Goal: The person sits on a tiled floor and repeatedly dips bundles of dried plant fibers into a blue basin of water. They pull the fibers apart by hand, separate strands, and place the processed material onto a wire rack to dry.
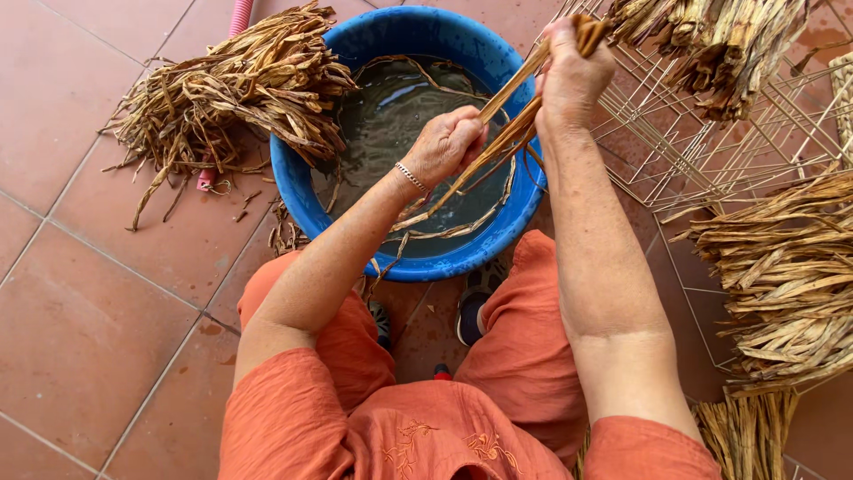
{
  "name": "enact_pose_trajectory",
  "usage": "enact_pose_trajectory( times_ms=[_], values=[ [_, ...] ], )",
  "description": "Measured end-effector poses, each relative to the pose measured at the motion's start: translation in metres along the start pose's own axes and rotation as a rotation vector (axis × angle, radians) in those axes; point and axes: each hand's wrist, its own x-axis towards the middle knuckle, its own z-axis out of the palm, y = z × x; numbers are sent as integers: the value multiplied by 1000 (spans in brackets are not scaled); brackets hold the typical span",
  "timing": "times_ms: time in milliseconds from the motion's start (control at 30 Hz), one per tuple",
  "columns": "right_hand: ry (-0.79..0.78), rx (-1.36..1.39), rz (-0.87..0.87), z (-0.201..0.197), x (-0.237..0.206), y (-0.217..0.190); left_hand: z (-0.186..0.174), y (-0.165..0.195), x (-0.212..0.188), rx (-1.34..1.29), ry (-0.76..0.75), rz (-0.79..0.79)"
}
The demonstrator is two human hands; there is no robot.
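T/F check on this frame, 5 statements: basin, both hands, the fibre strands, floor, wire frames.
1. The blue basin holds water. True.
2. Both hands grip the wet strands. True: left hand lower, right hand higher.
3. The basin is empty of fibre. False: strands lie in the water.
4. A bundle of dried leaves rests on the basin's left rim. True.
5. The wire frames lie left of the basin. False: they lie to its right.

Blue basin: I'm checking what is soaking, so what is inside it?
The blue basin holds dark water with a few floating fibre strips. The murky water hides anything deeper.
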Motion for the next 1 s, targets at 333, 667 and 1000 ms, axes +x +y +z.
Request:
enact_pose_trajectory(
  times_ms=[333, 667, 1000],
  values=[
    [113, 87, -92, -49, 37, -3, -4, -10, -17, 356, -71, 304],
    [259, 115, -89, -113, 71, 2, -9, -10, -42, 300, -171, -10],
    [197, 122, -166, -163, 82, 5, -37, -35, -59, 280, -237, -143]
  ],
)
